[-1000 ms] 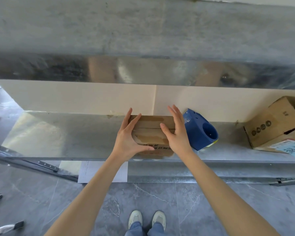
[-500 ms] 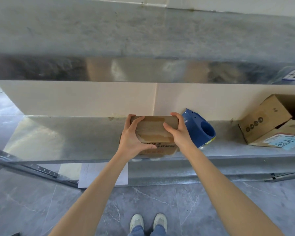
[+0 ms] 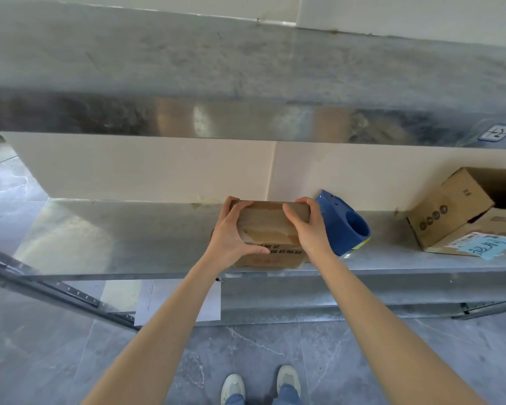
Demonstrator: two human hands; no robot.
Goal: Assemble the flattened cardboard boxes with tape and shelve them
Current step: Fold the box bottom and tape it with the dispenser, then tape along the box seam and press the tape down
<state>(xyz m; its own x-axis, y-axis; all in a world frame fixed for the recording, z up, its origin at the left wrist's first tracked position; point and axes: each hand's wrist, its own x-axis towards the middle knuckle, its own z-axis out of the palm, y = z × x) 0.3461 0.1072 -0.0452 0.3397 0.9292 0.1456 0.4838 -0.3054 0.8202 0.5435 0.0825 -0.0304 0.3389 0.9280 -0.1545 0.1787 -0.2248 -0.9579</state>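
Note:
A small taped cardboard box (image 3: 268,226) stands on the metal shelf (image 3: 129,238), close to its front edge. My left hand (image 3: 231,235) grips the box's left side, fingers curled over the far top edge and thumb across the front. My right hand (image 3: 307,226) grips the right side the same way. A blue tape dispenser (image 3: 346,226) lies on the shelf just right of the box, touching my right hand's back.
Two larger cardboard boxes (image 3: 456,209) sit at the shelf's right end, one with a blue label. A second metal shelf (image 3: 246,83) runs overhead. A white paper sheet (image 3: 155,299) lies below the shelf. My shoes stand on the grey tiled floor (image 3: 304,346).
My hands went from lying flat on the box's top to curling round its far edge and gripping its sides. The view tilted up slightly.

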